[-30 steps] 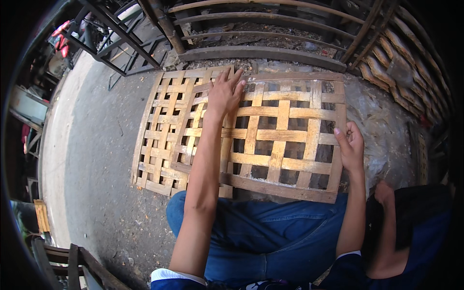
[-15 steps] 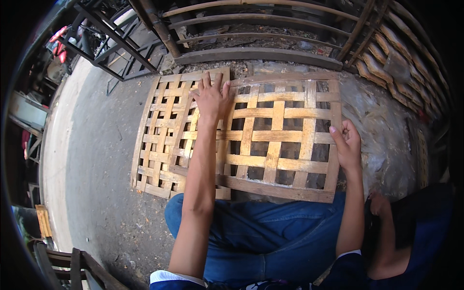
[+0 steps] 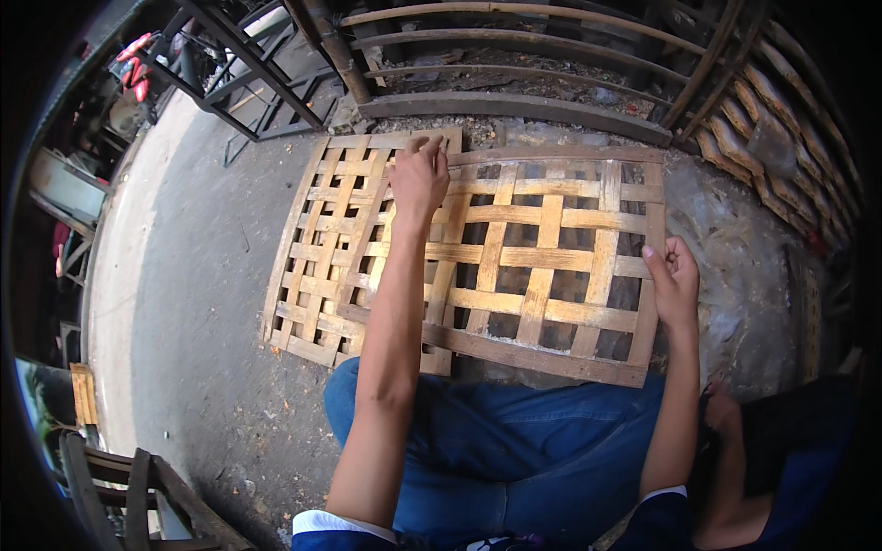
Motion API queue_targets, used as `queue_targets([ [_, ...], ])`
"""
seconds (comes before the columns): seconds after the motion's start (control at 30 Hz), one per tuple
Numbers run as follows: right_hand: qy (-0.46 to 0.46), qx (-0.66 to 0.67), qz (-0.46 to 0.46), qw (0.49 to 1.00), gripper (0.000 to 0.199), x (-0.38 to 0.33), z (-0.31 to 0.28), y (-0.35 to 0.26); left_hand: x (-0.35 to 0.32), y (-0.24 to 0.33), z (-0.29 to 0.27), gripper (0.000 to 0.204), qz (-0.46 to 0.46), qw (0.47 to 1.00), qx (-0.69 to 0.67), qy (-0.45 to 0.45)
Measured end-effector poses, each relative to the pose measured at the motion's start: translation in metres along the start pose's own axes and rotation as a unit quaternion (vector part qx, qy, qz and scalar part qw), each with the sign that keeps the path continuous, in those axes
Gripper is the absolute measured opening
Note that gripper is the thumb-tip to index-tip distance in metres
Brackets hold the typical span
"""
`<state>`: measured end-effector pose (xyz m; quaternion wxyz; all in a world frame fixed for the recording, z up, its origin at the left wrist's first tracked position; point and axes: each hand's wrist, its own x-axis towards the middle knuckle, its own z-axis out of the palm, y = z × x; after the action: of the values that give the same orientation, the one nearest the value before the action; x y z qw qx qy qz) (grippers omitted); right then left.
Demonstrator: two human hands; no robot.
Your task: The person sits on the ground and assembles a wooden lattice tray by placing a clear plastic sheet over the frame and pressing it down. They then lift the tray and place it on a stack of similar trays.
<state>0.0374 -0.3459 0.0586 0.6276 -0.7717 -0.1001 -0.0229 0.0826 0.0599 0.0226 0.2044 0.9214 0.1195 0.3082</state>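
A woven lattice panel (image 3: 548, 216) of flat, yellowish strips in a brown wooden frame lies in front of me. Its left part overlaps a second lattice panel (image 3: 317, 230) with a tighter weave. Over the upper left corner of the top panel, my left hand (image 3: 420, 181) is closed with bent fingers; the hand hides the corner it grips. My right hand (image 3: 678, 280) grips the frame's right edge, thumb on the upper face and fingers curled at the outer side. My legs in blue trousers (image 3: 514, 441) are just below the near rail.
A slatted wooden rack (image 3: 514, 103) stands beyond the panels, and rough stacked slabs (image 3: 763, 138) lie at the far right. Dark metal frames (image 3: 248, 83) stand at the far left. Another person's arm (image 3: 730, 459) is close on my right. A wooden frame (image 3: 138, 496) sits at the lower left.
The fingers of my left hand, spread over the panel before, are now bent. My right hand keeps its hold on the right edge. The whole view has shifted slightly.
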Motion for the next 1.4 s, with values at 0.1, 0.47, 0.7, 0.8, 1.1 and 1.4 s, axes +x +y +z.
queue_targets([
  [0.1, 0.004, 0.007, -0.004, 1.0, 0.018, 0.001, 0.001, 0.004, 0.007, 0.04, -0.02, 0.018, 0.066, 0.984, -0.157, 0.06],
  [0.47, 0.02, -0.032, -0.037, 0.999, 0.024, 0.002, -0.001, 0.004, -0.054, -0.025, -0.133, 0.047, -0.132, 0.989, 0.058, -0.018],
  [0.7, 0.005, 0.201, 0.062, 0.978, 0.02, -0.009, 0.004, -0.02, -0.089, 0.083, -0.096, 0.046, 0.169, 0.966, -0.166, -0.106],
  [0.8, 0.002, 0.218, 0.06, 0.974, 0.019, -0.007, 0.006, -0.013, -0.125, 0.109, -0.051, 0.071, 0.239, 0.932, -0.024, -0.273],
  [1.1, 0.024, 0.21, 0.07, 0.975, 0.018, 0.0, 0.006, 0.0, -0.08, -0.036, -0.04, 0.073, -0.258, 0.914, 0.126, -0.287],
  [1.4, 0.032, 0.229, 0.059, 0.971, 0.017, -0.006, 0.01, -0.01, -0.131, 0.169, -0.055, 0.068, 0.272, 0.924, -0.05, -0.266],
])
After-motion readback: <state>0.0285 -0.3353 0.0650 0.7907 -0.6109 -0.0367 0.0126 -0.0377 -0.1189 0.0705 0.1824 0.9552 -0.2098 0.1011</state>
